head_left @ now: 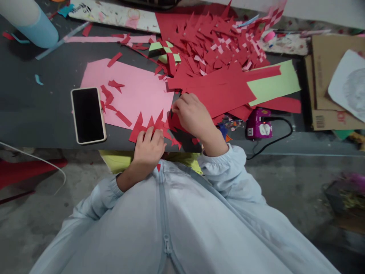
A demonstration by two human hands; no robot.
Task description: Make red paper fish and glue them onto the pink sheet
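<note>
Near the table's front edge, my left hand (149, 146) rests with its fingers apart on a piece of red paper (139, 125) cut into spikes. Just to the right, my right hand (192, 114) is closed in a pinch; whatever its fingertips hold is hidden. Red paper lies under and beside that hand. A pink paper sheet (137, 82) with loose red scraps (107, 95) on it spreads behind my left hand. Past my right hand are larger red sheets (219, 89) and a pale green sheet (275, 83).
A phone (88, 115) lies at left, below a blue-and-white cylinder (38, 28). At the back is a heap of red paper cuttings (211, 45). A purple device (259, 125) with a black cable sits right, before cardboard (325, 83) and a white printed paper (349, 83).
</note>
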